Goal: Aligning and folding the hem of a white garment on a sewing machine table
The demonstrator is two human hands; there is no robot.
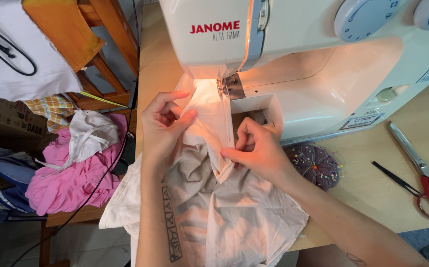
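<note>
Wooden table [367, 198] carries a white sewing machine [303, 59]; pale fabric [209, 148] lies under its presser foot [232, 86]. Left hand [165, 123], at nine o'clock, and right hand [259, 148], at four o'clock, pinch the fold; fingertips near the needle risk a prick.

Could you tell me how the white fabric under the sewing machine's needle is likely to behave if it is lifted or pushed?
The white fabric looks thin and floppy: it creases and droops over the table edge, so it would probably sag when lifted. Pushed, it would likely bunch rather than slide flat, as the folds between the left hand and right hand suggest. It seems light.
</note>
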